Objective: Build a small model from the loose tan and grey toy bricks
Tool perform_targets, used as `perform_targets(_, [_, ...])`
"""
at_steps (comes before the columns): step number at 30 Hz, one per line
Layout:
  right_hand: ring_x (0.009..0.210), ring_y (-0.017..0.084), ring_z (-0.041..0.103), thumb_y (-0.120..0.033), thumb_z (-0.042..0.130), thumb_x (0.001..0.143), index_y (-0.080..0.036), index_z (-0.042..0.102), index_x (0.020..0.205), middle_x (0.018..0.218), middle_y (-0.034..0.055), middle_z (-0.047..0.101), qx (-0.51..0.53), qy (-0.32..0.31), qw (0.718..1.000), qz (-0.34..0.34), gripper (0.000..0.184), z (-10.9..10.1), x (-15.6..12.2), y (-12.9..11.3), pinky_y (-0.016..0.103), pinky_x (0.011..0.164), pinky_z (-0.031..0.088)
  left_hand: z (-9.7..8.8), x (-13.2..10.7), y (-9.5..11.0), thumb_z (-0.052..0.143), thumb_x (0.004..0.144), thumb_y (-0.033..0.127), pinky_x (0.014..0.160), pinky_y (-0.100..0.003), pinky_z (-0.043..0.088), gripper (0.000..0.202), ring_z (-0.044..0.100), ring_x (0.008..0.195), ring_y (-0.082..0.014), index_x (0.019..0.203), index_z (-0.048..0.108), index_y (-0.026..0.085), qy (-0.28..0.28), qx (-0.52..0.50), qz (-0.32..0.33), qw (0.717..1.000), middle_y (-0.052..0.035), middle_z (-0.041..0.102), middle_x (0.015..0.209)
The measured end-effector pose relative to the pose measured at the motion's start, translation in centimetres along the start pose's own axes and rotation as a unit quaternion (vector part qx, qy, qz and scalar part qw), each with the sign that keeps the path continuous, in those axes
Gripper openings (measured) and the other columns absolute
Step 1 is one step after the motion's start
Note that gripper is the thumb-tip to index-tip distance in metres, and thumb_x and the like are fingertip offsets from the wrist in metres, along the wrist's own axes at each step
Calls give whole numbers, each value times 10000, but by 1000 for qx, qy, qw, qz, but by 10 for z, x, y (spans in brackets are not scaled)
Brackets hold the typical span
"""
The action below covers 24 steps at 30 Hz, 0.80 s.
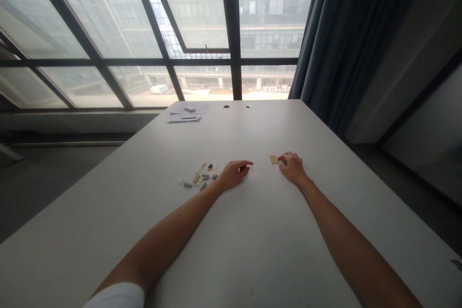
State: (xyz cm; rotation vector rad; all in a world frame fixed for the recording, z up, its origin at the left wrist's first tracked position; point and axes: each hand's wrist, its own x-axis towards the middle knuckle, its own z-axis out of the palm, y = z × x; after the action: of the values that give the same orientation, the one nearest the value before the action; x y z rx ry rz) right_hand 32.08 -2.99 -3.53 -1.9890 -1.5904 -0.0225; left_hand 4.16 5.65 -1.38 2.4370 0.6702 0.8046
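Note:
Both my forearms stretch out over a long white table (252, 250). My left hand (234, 172) rests on the tabletop with its fingers curled and pinched on something tiny that I cannot make out. Just to its left lies a scatter of several small tan and grey building bricks (202, 176). My right hand (291, 165) lies on the table with its fingers bent, the fingertips touching a small tan studded plate (274, 159) that lies flat on the surface.
Some sheets of paper (187, 111) with a small object on them lie at the table's far end, near two dark cable holes (226, 106). Large windows stand behind the table, a dark curtain (346, 43) hangs at the right.

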Motion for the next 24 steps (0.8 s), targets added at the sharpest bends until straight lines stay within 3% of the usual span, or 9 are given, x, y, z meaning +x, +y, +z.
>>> perform_targets(19, [1078, 250, 531, -204, 506, 863, -208, 699, 966, 1087, 76, 681, 20, 7, 1000, 7, 218, 3, 1, 1, 399, 947, 362, -1, 0, 0, 521, 922, 255, 663, -197, 427, 319, 496, 619, -83, 1142, 737, 172, -8, -3, -8, 1000, -2, 672, 768])
perform_targets(24, [1017, 236, 564, -169, 472, 826, -177, 678, 942, 1018, 88, 687, 83, 72, 994, 18, 237, -1, 4, 2, 372, 931, 410, 0, 0, -1, 518, 919, 235, 662, -194, 422, 311, 500, 617, -81, 1130, 739, 174, -10, -1, -5, 1000, 6, 665, 760])
